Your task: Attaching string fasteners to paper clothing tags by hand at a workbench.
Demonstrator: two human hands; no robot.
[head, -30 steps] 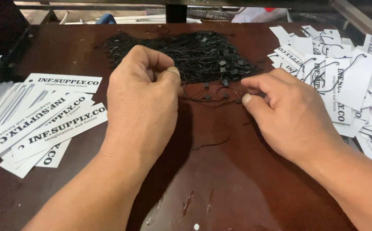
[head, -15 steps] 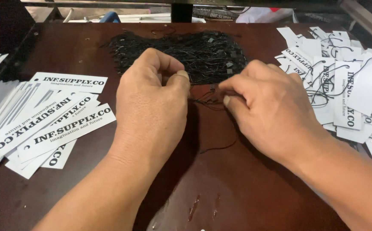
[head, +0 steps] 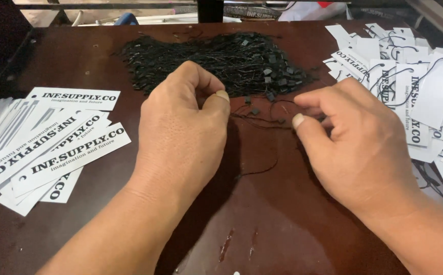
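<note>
Left hand (head: pixel 180 132) at frame centre, thumb and forefinger pinched on thin black string (head: pixel 262 122). Right hand (head: pixel 359 147) centre-right, fingers loosely curled, tips at other end of same string; actual grip hard to tell. String lying loose between both hands on dark brown surface (head: pixel 282 229). Just above, heap of black strings (head: pixel 216 61) at upper centre. White printed tags (head: pixel 53 147) fanned at left; strung tags (head: pixel 415 91) piled upper right.
</note>
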